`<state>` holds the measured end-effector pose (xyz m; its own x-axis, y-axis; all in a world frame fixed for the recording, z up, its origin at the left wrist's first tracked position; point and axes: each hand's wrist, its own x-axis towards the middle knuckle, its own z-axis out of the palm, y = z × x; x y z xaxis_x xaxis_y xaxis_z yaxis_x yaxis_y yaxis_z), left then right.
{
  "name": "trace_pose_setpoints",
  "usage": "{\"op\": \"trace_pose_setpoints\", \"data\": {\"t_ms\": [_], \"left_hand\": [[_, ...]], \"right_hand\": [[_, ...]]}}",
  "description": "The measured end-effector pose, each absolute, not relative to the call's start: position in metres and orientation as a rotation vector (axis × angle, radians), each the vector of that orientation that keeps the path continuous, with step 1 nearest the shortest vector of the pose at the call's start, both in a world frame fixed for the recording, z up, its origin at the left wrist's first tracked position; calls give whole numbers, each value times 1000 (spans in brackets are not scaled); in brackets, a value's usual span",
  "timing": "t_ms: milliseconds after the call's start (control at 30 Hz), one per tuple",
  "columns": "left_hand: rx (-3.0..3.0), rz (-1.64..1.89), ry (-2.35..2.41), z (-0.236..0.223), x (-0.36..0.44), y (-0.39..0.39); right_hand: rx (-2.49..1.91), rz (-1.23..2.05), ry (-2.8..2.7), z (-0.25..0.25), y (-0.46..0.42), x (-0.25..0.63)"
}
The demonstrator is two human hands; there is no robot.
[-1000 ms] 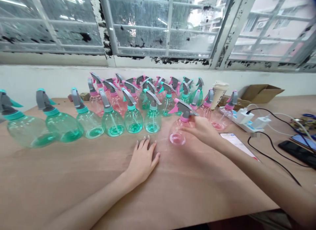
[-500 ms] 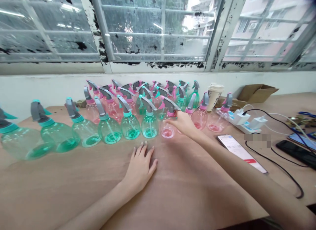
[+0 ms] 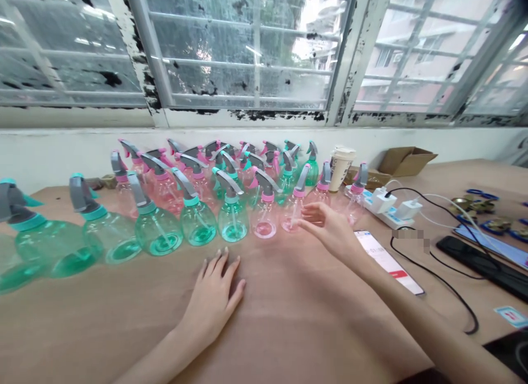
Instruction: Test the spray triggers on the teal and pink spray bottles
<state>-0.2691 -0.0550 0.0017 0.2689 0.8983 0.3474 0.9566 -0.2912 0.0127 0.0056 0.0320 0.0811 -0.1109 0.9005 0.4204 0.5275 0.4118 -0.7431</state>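
Observation:
My left hand [image 3: 214,296] lies flat on the table, palm down with fingers spread, holding nothing. In front of it stands a green spray bottle [image 3: 233,216] with a grey trigger head. My right hand [image 3: 328,227] is at the right side of a clear pink spray bottle [image 3: 292,208], thumb and fingers apart; whether the fingertips touch it I cannot tell. Another pink spray bottle [image 3: 264,216] stands just left of that one. A further pink spray bottle [image 3: 319,192] is partly hidden behind my right hand.
Several green bottles [image 3: 160,230] continue the front row leftwards, with more pink bottles [image 3: 165,188] behind. To the right are a paper cup [image 3: 341,166], a cardboard box [image 3: 406,159], a power strip [image 3: 373,208] with chargers, a lit phone [image 3: 390,263], and cables. Windows rise behind.
My right hand has come away from the head of a pink spray bottle and moved to the pink bottle on its right. The view has shifted slightly right. My left hand stays on the table.

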Motion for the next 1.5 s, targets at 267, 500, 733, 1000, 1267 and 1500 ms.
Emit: {"op": "trace_pose_setpoints", "data": {"t_ms": [267, 500, 733, 1000, 1267, 1500], "left_hand": [[-2345, -416, -1763, 7, -268, -54], [-2340, -400, -1785, 7, -268, -54], [-2353, -421, -1783, 7, -269, -53], [-2407, -615, -1659, 14, -260, -58], [-2823, -920, -1733, 24, -210, -71], [-2917, -1180, -1765, 22, -179, -83]], "right_hand": [[-1326, 348, -1655, 70, 64, 23], [-1311, 126, -1615, 64, 93, -4], [-1421, 123, -1669, 74, 91, -16], [-1324, 330, -1891, 87, 50, 17], [-1101, 696, -2089, 103, -36, 34], [-1108, 726, -2086, 100, -58, 35]]}}
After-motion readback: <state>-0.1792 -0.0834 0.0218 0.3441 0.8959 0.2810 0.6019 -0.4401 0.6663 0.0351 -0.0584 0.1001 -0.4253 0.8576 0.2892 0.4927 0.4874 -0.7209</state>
